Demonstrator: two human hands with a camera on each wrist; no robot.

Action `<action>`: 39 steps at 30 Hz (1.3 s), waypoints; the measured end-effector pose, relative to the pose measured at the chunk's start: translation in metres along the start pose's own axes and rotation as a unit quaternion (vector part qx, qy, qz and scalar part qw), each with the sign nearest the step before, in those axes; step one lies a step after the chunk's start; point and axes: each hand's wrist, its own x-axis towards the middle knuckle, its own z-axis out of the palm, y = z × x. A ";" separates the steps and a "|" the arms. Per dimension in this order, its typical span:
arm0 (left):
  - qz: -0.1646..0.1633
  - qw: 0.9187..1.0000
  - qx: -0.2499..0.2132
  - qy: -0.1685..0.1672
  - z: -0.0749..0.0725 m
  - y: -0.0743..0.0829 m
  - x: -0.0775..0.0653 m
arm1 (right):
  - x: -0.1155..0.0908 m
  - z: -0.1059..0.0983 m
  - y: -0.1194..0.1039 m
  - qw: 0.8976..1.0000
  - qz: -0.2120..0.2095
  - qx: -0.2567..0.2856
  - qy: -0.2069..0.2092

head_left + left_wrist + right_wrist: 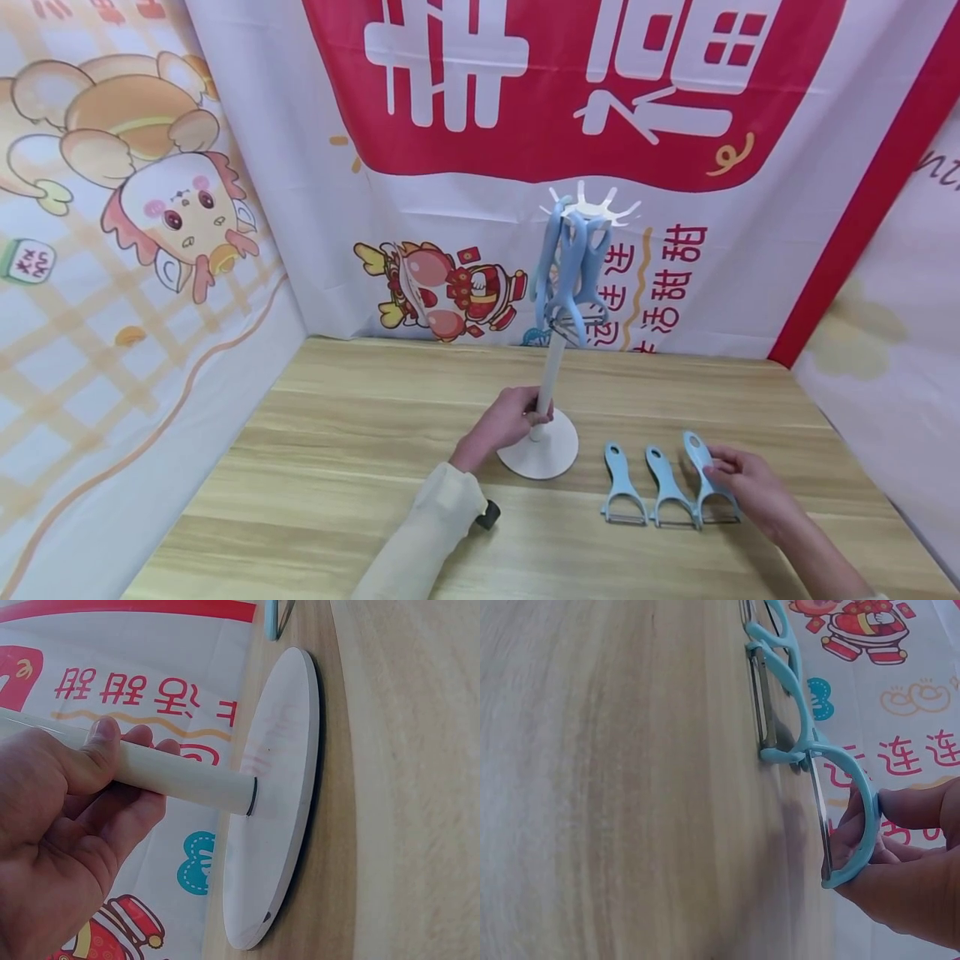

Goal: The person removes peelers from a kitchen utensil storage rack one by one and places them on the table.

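My left hand [517,417] grips the white pole [180,778] of an upright stand, low down near its round white base [551,458]. Several blue peelers [573,258] hang from the pronged ring [592,208] at the stand's top. To the right, my right hand [750,479] pinches the rightmost light-blue peeler [866,802] between thumb and fingers; its handle points away from me and tilts left. Two more peelers, the middle one [667,483] and the left one [621,483], lie beside it on the table, blades toward me.
The wood-grain table [345,467] runs back to a printed cloth [450,192] with red and white patterns. Another patterned cloth [112,333] borders the left side. A black item [487,515] sits at my left sleeve's cuff.
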 end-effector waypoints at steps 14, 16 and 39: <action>-0.003 1.000 -0.004 -0.004 0.000 0.000 -0.001 | 0.005 0.004 0.004 0.999 0.016 -0.029 0.011; -0.004 1.000 -0.003 -0.004 0.000 0.000 0.000 | 0.005 0.005 0.004 0.999 0.017 -0.031 0.012; -0.002 1.000 -0.008 -0.002 0.000 0.000 0.000 | 0.001 0.009 0.006 0.989 -0.030 -0.128 0.060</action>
